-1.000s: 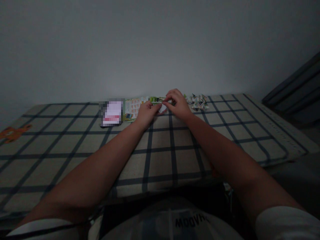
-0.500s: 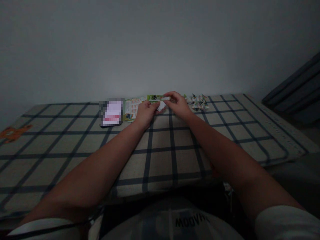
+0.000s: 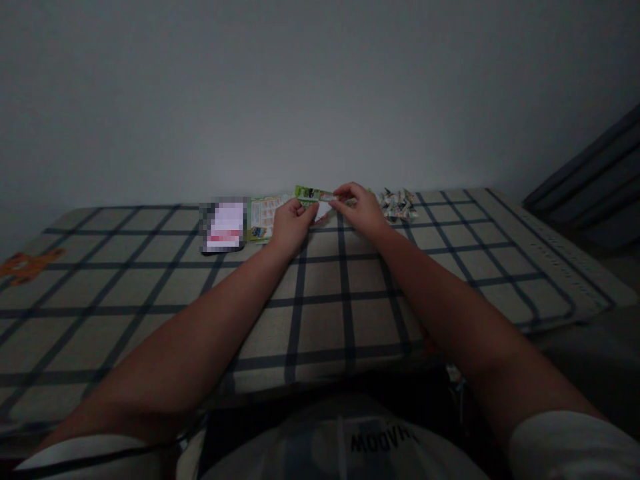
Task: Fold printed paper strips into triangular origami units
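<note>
My left hand [image 3: 291,223] is closed, its thumb and fingers pinching the left edge of a small white folded paper piece [image 3: 324,212]. A printed green paper strip [image 3: 313,194] slants across just above and behind that piece. The thumb and forefinger of my right hand [image 3: 361,208] are closed at the right end of the strip. Whether the strip and the white piece are one sheet, I cannot tell. Beside my left hand lies a printed leaflet [image 3: 263,215], partly covered by the hand.
A phone [image 3: 225,227], its screen lit and blurred out, lies left of the leaflet. Several small pointed folded paper shapes [image 3: 400,204] sit right of my right hand. The checked tablecloth [image 3: 320,293] has an orange figure [image 3: 30,263] at far left. Behind is a plain wall [image 3: 320,93].
The right hand has shifted slightly to the right, and the green strip now tilts and shows more of its length. My left hand has hardly moved.
</note>
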A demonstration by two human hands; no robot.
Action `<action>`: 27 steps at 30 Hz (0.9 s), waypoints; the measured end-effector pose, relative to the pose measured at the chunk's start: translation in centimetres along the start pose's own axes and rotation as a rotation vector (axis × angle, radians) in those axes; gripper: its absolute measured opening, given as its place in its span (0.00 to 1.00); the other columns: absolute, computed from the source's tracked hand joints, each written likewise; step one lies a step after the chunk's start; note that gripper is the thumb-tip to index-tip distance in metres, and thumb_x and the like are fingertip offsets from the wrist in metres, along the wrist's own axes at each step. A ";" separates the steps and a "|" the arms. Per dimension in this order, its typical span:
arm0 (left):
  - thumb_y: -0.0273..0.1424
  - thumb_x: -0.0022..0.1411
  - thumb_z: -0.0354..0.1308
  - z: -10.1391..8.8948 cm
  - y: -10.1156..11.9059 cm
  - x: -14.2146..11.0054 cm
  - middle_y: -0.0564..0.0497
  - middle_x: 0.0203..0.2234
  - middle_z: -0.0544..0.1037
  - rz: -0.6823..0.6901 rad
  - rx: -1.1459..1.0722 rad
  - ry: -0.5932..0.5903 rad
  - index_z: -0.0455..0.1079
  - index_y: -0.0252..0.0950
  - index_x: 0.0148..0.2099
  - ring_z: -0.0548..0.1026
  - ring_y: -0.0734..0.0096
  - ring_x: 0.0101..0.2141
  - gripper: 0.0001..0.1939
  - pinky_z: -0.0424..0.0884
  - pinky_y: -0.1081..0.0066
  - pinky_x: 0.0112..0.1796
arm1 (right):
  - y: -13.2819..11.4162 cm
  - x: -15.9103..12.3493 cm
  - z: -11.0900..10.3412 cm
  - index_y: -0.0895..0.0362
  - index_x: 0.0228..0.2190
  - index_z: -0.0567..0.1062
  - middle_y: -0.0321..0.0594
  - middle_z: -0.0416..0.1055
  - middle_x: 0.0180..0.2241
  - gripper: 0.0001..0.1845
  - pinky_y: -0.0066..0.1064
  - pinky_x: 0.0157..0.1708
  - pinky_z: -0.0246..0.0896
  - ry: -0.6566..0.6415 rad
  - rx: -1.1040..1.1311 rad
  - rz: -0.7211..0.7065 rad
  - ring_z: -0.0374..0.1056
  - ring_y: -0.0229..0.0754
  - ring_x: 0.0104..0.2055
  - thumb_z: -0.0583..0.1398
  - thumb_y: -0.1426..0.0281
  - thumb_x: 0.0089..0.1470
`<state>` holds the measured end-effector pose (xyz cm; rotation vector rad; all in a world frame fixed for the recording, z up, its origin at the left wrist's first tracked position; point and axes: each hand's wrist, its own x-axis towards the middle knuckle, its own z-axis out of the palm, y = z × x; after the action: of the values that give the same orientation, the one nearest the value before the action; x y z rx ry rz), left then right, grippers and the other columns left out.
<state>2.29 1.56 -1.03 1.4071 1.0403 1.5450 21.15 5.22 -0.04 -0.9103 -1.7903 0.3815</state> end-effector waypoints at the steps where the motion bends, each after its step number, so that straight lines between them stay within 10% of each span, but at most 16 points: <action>1: 0.44 0.53 0.72 0.1 0.1 0.0 0.56 0.23 0.71 0.007 -0.006 0.015 0.71 0.40 0.33 0.72 0.69 0.29 0.17 0.76 0.66 0.36 | 0.0 0.0 -0.2 0.55 0.40 0.79 0.43 0.79 0.38 0.13 0.41 0.45 0.71 0.002 -0.025 -0.027 0.75 0.46 0.40 0.67 0.60 0.57; 18: 0.39 0.54 0.71 0.1 1.3 -0.7 0.57 0.15 0.63 0.047 0.109 0.099 0.68 0.39 0.25 0.62 0.74 0.21 0.16 0.62 0.70 0.24 | -1.1 -0.3 -0.9 0.52 0.32 0.72 0.44 0.72 0.44 0.03 0.49 0.58 0.60 -0.028 -0.236 -0.333 0.66 0.51 0.50 0.62 0.73 0.55; 27: 0.42 0.53 0.73 0.2 1.4 -1.2 0.57 0.15 0.63 0.025 0.183 -0.078 0.69 0.38 0.24 0.65 0.73 0.21 0.20 0.64 0.70 0.25 | -1.3 -0.4 -0.7 0.52 0.35 0.73 0.44 0.71 0.43 0.06 0.48 0.58 0.60 -0.062 -0.241 -0.332 0.64 0.52 0.49 0.64 0.64 0.59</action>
<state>2.58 -0.03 -0.10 1.5972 1.1436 1.4298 21.30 4.00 0.82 -0.7508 -2.0335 -0.0195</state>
